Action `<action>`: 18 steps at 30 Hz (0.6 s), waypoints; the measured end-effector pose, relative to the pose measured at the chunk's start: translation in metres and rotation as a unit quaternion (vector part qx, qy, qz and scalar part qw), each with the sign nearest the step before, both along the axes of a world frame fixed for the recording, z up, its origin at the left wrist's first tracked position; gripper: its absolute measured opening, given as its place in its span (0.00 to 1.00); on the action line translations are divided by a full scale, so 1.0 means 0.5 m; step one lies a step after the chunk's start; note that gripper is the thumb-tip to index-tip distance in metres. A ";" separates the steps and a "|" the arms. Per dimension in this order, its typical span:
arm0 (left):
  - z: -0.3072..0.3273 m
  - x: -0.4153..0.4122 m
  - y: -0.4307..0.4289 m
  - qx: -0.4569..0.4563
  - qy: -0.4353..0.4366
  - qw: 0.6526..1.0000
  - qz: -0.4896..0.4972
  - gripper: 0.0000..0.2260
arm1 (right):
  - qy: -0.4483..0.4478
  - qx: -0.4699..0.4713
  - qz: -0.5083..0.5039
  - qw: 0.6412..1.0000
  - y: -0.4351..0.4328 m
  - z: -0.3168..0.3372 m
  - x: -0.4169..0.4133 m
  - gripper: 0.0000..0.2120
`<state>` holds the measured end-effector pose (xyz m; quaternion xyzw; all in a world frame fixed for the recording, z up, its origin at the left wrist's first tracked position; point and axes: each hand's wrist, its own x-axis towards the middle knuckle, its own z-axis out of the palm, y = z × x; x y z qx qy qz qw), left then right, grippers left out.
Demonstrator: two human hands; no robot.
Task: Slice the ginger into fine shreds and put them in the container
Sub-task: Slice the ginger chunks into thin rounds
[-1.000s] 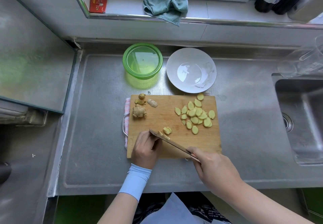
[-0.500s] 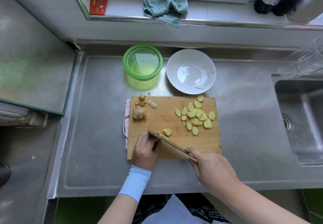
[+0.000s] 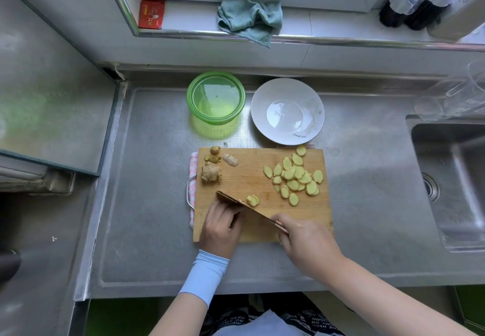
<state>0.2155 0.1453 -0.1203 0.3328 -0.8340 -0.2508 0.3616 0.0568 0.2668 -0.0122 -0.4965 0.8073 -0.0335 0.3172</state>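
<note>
A pale blue sleeve [image 3: 203,274] covers my left forearm up to the wrist; my left hand [image 3: 223,228], right hand [image 3: 307,243] and right arm are bare. I wear dark clothing [image 3: 313,319] printed with white lettering.

Bright window daylight, sharp centre, warped edges.

Tally: one cutting board [image 3: 249,178], one knife [image 3: 233,200], one green container [image 3: 215,121], one white plate [image 3: 287,111], one teal cloth [image 3: 249,18]. Heaped ginger slices [image 3: 289,173]: roughly seventeen, overlap blocks an exact count; two loose slices [image 3: 252,200] beside the blade. Unpeeled ginger pieces [image 3: 211,173] at the board's far-left corner: three.
</note>
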 end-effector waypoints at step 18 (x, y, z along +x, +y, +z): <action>0.164 -0.013 -0.277 0.256 -0.159 0.950 0.080 0.04 | 0.106 -0.120 0.018 0.987 -0.004 0.011 -0.091 0.15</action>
